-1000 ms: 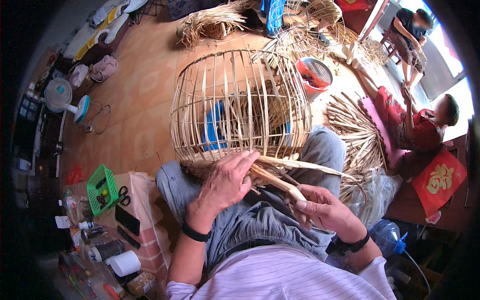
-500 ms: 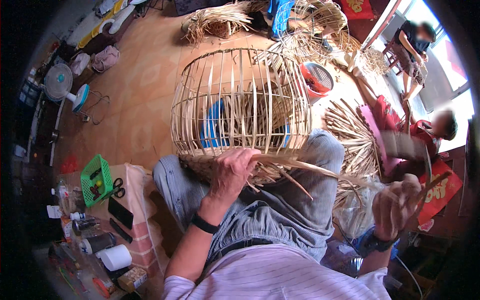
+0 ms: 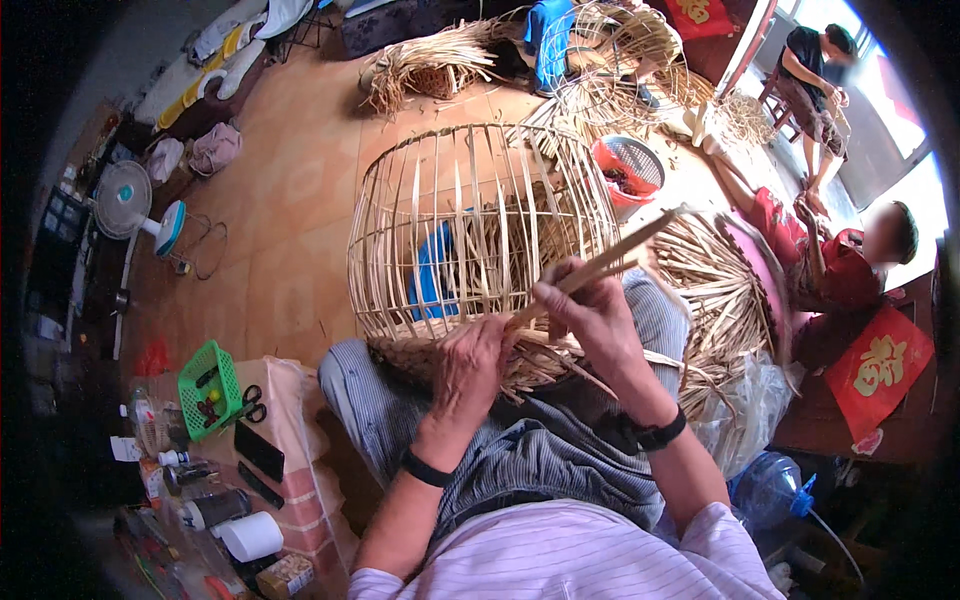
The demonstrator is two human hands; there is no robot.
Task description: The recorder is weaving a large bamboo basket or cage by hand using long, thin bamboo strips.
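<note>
A round open basket (image 3: 402, 353) of pale split strips rests on its side across my lap. Its tall ribs point away from me, and its densely woven part lies near my knees. My left hand (image 3: 470, 368) is closed on that woven edge, where strip ends stick out. Close by on the right, my right hand (image 3: 603, 325) grips a flat tan strip (image 3: 638, 238) between thumb and fingers. One end of the strip rises up and to the right; its lower end runs toward my left fingers, which partly hide it.
Beside my right knee lies a pile of strips (image 3: 715, 270). A plastic basket (image 3: 632, 160) stands beyond it. Left, a cloth-covered table (image 3: 300, 420) bears a green basket (image 3: 196, 392), scissors (image 3: 255, 404) and a phone (image 3: 259, 451). Two people sit at the right; a water jug (image 3: 765, 490) stands lower right.
My right hand has come in from the far right to beside my left hand, bringing the strip upright. My left hand stays on the woven edge. The view has shifted slightly.
</note>
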